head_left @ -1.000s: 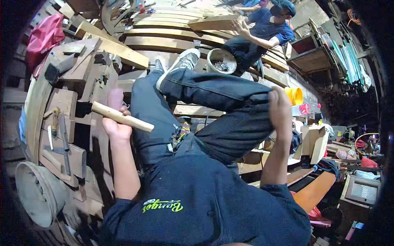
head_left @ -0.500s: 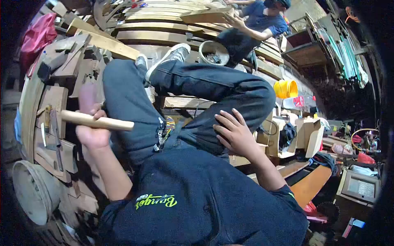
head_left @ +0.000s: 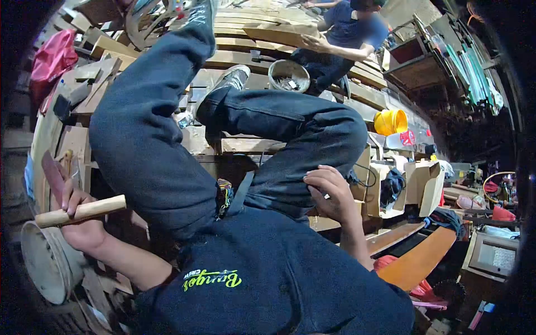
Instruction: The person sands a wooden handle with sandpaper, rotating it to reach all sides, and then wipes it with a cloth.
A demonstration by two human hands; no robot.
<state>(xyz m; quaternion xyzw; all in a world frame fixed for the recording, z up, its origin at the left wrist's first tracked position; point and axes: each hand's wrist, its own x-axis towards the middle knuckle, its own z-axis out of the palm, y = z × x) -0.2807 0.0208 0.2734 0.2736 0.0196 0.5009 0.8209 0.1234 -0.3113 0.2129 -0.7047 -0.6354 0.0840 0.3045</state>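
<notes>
The left hand [head_left: 78,215] is closed around a pale, smooth, rod-shaped wooden piece [head_left: 84,211], gripping it near its middle, with both ends sticking out. The rod lies slightly tilted, outside the raised left knee, its outer end over or just beside the rim of a grey, round bucket [head_left: 42,262]; which of the two cannot be told. A flat, reddish-brown strip [head_left: 54,176] rises from the same fingers; whether it is joined to the rod cannot be told. The right hand [head_left: 330,192] is loosely curled at the right thigh, well apart from the rod, and whether anything small is between its fingers cannot be told. Beyond the right knee are a yellow plastic container [head_left: 389,121], a clear bottle with a red label [head_left: 405,139] and an open brown cardboard box [head_left: 421,187], with a flat orange board [head_left: 419,259] nearer the torso. At the far edge of the plank floor [head_left: 240,18], another person [head_left: 357,28] holds a long wooden board [head_left: 279,33], near a pale round tub [head_left: 288,76] containing small pieces.
</notes>
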